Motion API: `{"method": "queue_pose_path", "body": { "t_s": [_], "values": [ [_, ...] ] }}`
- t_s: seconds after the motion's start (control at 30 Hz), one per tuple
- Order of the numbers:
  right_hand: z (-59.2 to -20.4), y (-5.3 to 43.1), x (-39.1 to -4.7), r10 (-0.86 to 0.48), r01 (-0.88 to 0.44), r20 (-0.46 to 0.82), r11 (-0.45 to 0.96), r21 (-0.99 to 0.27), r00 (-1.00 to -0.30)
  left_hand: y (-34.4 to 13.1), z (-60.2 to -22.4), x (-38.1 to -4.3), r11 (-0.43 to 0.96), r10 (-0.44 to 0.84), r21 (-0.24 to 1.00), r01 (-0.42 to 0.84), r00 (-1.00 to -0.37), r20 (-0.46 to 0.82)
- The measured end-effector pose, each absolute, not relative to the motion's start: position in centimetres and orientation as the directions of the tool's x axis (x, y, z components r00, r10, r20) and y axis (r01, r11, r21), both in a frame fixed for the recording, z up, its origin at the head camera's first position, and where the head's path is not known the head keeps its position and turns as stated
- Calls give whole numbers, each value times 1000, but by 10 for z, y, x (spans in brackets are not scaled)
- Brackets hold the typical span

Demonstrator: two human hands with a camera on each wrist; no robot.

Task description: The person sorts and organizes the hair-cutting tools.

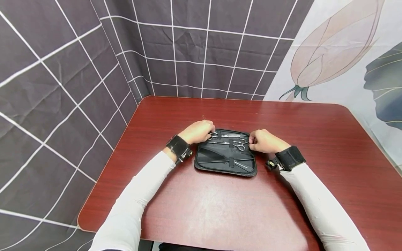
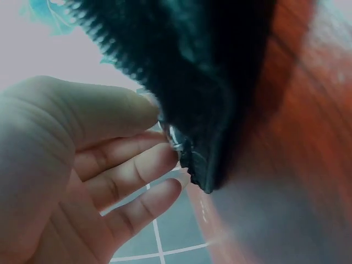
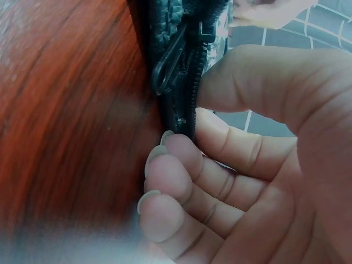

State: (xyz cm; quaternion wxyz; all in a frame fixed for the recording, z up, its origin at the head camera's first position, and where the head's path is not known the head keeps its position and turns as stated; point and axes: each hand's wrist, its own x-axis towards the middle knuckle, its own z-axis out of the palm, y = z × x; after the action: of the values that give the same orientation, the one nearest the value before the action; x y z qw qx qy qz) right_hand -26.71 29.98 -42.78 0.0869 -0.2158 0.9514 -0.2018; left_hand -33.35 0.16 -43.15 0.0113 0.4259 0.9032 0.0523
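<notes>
Fingers point(image 3: 220, 129) of right hand point(image 1: 267, 141) pinch right edge of open case point(image 1: 220, 167), long axis left-to-right between both hands, equally near; left hand point(image 1: 197, 131) at its far-left corner, hold unclear.

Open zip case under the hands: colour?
Black; the zip case shows best in the head view.

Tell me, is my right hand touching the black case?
Touching: the right wrist view shows your right hand with its thumb tip right against the zippered edge of the black case.
</notes>
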Motion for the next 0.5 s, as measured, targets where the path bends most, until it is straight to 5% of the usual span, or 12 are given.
{"method": "queue_pose_path", "body": {
  "t_s": [0.27, 0.5],
  "values": [
    [-428, 300, -268, -446, -383, -60, 822, -421, -893, 5, -420, -334, 564, 803, 321, 761, -596, 1],
    [-429, 301, -268, -458, -394, -62, 820, -415, -887, -2, -423, -340, 603, 765, 336, 724, -643, 14]
  ]
}}
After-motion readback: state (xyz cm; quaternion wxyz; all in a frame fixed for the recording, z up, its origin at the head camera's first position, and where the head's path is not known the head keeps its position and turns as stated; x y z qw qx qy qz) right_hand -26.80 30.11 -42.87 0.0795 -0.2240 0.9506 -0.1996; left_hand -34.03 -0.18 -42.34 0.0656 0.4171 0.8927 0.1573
